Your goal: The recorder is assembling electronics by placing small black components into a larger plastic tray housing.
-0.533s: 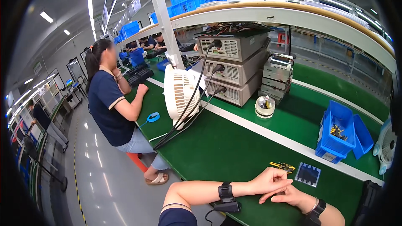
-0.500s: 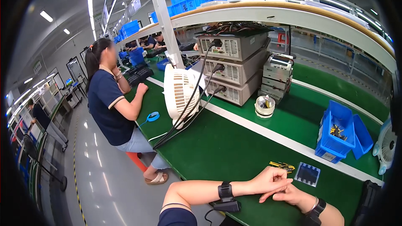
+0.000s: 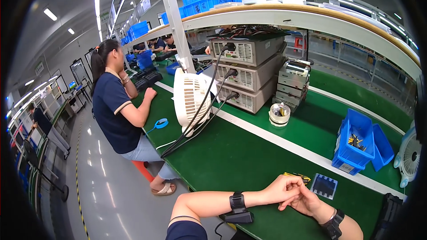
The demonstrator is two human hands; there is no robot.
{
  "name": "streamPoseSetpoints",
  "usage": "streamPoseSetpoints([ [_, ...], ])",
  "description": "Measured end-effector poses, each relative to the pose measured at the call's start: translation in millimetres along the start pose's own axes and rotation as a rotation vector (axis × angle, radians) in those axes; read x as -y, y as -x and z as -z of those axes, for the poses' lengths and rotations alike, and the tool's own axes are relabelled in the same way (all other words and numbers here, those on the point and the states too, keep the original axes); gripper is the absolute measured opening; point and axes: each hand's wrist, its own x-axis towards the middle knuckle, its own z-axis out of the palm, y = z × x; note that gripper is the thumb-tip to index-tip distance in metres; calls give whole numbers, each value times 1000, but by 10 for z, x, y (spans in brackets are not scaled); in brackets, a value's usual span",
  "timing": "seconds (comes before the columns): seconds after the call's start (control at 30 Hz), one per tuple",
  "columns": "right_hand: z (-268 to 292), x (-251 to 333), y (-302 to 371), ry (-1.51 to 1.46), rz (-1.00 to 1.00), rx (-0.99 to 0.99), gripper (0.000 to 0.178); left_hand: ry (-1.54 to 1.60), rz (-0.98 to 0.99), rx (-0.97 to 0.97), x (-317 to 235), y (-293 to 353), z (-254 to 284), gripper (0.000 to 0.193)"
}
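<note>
My left hand and my right hand meet above the green tabletop near its front edge. Their fingers are loosely bent and rest against each other, and no object shows between them. Some fingertips are hidden where the hands overlap. Just beyond the left hand lies a small bunch of yellow-and-black thin parts, partly covered by it. A flat dark panel with a pale notched border lies beyond the right hand. Both wrists wear black strapped devices.
A blue bin holding yellow-and-black parts stands at the right, near a pale fan. Farther back are a white tub and stacked grey power units. Left stands a white fan with black cables; a co-worker sits beyond.
My hands have shifted slightly against each other; the right hand's fingers have straightened and now lean up against the left hand's fingers. The view has moved a little.
</note>
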Motion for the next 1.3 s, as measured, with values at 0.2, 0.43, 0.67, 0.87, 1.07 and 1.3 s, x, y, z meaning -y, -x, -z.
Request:
streamPoseSetpoints([
  [0.2,65,-41,21,24,-17,56,69,-4,-22,-40,45,12,-34,8],
  [0.43,64,-77,54,-8,5,77,61,-92,-51,-18,-7,50,-50,5],
  [0.67,131,36,-59,-93,-15,-6,43,72,-418,-1060,-1182,185,1366,26],
  [0.87,-33,26,-100,-43,-58,10,39,303,-206,-1136,-2221,1186,3313,58],
  [1.07,-37,46,-6,27,-54,-41,38,-165,-50,-724,-1471,845,2024,35],
  [1.3,-3,34,86,9,-40,-50,34,46,349,-59,-455,582,-242,45],
])
